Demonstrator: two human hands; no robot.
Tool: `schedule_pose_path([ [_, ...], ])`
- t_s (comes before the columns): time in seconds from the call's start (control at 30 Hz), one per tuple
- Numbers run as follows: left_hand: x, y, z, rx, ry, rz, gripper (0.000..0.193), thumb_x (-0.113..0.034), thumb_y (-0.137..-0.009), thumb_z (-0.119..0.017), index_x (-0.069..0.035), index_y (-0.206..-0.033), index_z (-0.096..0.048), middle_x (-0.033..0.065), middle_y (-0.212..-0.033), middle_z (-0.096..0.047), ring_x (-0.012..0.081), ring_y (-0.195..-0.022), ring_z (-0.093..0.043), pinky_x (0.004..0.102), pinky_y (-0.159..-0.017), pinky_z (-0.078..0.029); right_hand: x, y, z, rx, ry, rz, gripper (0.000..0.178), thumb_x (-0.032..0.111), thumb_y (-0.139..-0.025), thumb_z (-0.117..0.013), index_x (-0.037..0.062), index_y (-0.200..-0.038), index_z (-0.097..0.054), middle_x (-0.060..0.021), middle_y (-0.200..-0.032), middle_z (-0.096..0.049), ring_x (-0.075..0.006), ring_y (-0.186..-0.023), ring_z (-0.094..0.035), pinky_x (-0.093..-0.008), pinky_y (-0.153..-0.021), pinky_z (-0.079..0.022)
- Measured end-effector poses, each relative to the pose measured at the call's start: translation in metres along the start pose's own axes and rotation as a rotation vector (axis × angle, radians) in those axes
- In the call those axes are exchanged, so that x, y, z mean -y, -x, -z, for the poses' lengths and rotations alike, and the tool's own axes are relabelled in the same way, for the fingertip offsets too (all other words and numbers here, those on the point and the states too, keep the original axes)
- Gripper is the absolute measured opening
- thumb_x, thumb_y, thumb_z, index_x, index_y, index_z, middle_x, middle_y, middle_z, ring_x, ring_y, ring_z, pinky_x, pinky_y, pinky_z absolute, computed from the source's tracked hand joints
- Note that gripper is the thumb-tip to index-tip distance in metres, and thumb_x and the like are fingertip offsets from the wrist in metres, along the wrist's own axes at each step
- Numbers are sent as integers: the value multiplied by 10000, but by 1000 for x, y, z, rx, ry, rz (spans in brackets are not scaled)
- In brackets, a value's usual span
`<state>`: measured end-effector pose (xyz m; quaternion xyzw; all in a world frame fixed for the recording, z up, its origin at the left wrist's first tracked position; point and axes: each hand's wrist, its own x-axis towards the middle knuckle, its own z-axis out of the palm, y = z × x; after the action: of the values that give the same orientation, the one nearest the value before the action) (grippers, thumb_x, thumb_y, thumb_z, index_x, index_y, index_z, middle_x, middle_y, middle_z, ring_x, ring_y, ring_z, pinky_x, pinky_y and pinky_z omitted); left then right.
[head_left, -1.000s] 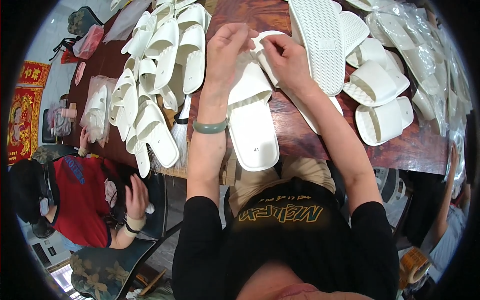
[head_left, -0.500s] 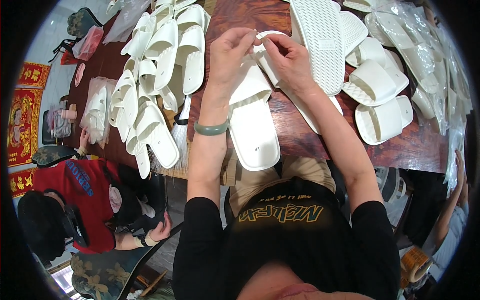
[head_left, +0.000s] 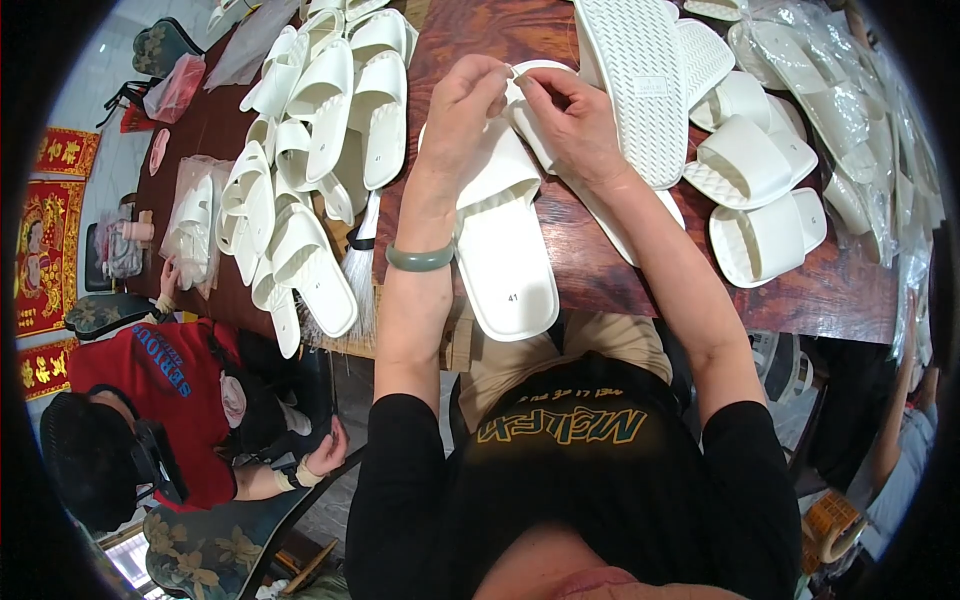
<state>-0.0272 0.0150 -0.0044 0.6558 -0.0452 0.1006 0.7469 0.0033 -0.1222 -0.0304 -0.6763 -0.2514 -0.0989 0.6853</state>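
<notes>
My left hand and my right hand come together above the toe end of a pair of white slippers, thumbs and fingertips pinched closed. Whatever lies between the fingertips is too small to make out. Below my left hand, a white slide slipper points its heel toward me over the table's front edge. Its mate, another white slipper, lies partly hidden beneath my right hand and forearm. A green bangle circles my left wrist.
White slippers are piled at the left. On the right, an upturned slipper shows its textured sole, beside more slippers and plastic-wrapped ones. The wooden table ends at my lap. A co-worker sits at the left.
Both hands stay pinched at the same spot, the right shifting very slightly left. At the left, the co-worker's head and near hand have moved a little to the right.
</notes>
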Motion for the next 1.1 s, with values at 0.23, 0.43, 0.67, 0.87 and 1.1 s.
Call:
schedule_pose_path([
  [0.23, -2, 2, 0, -6, 2, 36, 121, -120, -860, -537, -18, -916, -571, -36, -710, -467, 44, -655, -408, 196, -593, -342, 0, 1, 0, 0, 8, 9, 166, 119, -858, -602, -21, -938, -640, -89, -786, -651, -98, -670, -591, -219, -602, -474],
  [0.43, -3, 2, -1, -22, 47, 65, 131, -111, -848, -536, -11, -925, -575, -41, -707, -457, 41, -654, -396, 196, -582, -331, 0, 1, 0, -6, 23, 31, 169, 120, -851, -607, -21, -939, -640, -95, -802, -656, -108, -677, -600, -224, -609, -479],
  [0.67, -2, 1, 2, -26, 17, 54, 133, -119, -843, -545, -9, -912, -574, -41, -689, -449, 41, -635, -388, 196, -565, -319, 1, 1, 1, 10, 25, 24, 167, 118, -850, -608, -21, -937, -641, -94, -815, -660, -108, -694, -605, -224, -622, -481],
  [0.87, 1, -1, 3, -19, -13, 44, 136, -135, -841, -553, -13, -897, -577, -50, -673, -444, 36, -610, -379, 193, -557, -313, 0, 1, 2, 22, 30, 32, 160, 108, -847, -611, -21, -937, -643, -95, -818, -663, -107, -707, -607, -223, -630, -482],
  [1.1, -1, 1, 5, -16, 6, 57, 133, -139, -842, -555, -21, -898, -581, -51, -686, -457, 31, -617, -383, 184, -556, -312, 2, 1, 2, 33, 64, 47, 165, 112, -848, -610, -25, -936, -641, -102, -823, -666, -122, -715, -615, -232, -640, -487],
])
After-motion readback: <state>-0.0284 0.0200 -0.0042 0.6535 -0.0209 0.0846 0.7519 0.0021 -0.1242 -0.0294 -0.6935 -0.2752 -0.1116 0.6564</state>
